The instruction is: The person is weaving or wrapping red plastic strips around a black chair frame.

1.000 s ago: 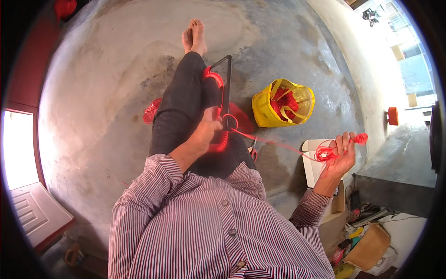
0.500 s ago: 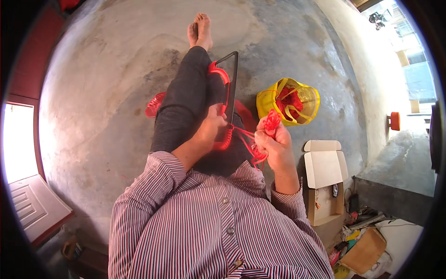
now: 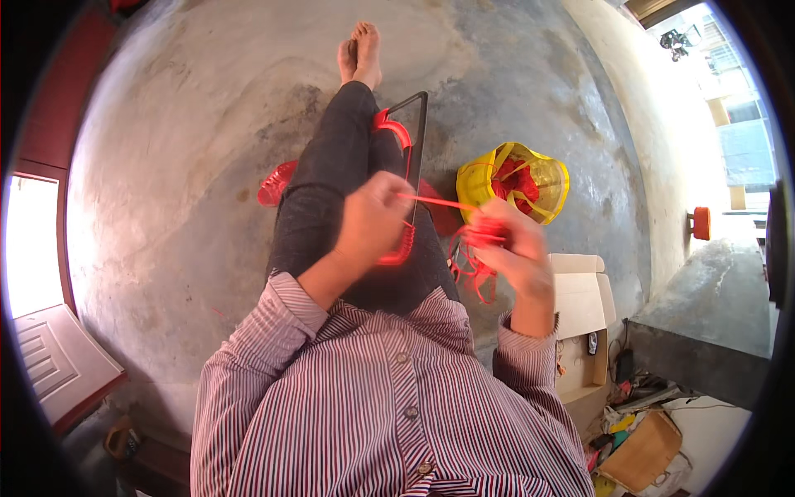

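A dark rectangular frame rests across my lap, partly wound with red cord along one side and at its near corner. My left hand, a little blurred, is closed in a pinch on the cord over the frame and covers part of it. From there a taut strand stretches to my right hand. The right fingers are closed round a bundle of red cord, and loose loops hang beneath it.
On the floor to the right stands a yellow bag with red material inside. An open cardboard box lies nearer me, beside a grey ledge and assorted clutter. Something red and shiny sits left of my legs.
My left hand has lifted off the frame's side with the cord. The right hand has shifted right and turned, and the strand between the hands is now straight and taut.
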The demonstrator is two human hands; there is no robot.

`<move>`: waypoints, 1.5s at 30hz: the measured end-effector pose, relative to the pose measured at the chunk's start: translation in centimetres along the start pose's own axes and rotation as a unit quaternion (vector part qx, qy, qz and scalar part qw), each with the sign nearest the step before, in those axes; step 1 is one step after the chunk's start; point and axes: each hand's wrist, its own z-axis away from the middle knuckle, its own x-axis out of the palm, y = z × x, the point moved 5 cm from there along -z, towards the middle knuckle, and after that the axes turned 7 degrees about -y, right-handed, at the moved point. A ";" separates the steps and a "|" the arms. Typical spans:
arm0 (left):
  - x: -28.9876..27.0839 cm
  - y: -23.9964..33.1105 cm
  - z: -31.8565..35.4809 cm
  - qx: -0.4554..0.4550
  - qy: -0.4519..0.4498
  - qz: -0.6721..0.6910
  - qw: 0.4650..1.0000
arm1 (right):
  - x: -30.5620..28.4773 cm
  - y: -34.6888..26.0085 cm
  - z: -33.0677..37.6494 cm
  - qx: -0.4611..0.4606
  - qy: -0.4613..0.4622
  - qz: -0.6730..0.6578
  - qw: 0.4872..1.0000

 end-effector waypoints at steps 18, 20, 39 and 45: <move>0.4 2.8 0.9 -0.184 -0.109 0.264 0.941 | 1.1 1.4 0.7 0.001 0.164 -0.087 0.983; 0.4 1.5 0.7 -0.203 -0.145 0.241 0.938 | -2.7 -0.9 5.0 -0.004 0.278 -0.247 0.928; 2.1 -4.3 1.6 -0.354 -0.099 0.306 0.878 | -12.9 -0.1 19.4 0.000 0.558 -0.117 0.821; 2.5 2.8 2.7 0.167 -0.108 -0.175 0.964 | -1.7 5.6 7.7 0.232 0.283 -0.070 0.928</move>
